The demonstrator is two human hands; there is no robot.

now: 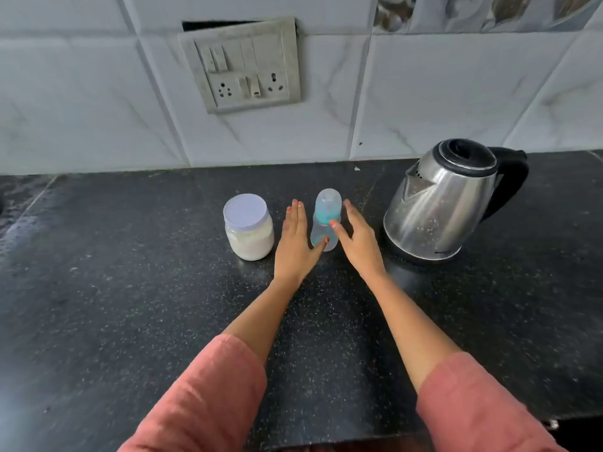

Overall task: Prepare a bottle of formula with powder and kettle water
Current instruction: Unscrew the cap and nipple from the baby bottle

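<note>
Head view: baby bottle [326, 220] upright between left hand [294, 238] and right hand [357, 238], fingers spread, thumbs touching it, nothing gripped.

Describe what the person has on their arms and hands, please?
Both arms wear loose salmon-pink sleeves of a soft woven cloth, ending around the elbow and leaving the forearms bare. The left hand and right hand are bare, without gloves, and no rings, bangles or watch show. The fingernails are painted orange-red.

A home kitchen: black speckled stone counter [130, 305], marble-look tiled wall [424, 99], switchboard [241, 65], steel kettle [440, 203]
</note>
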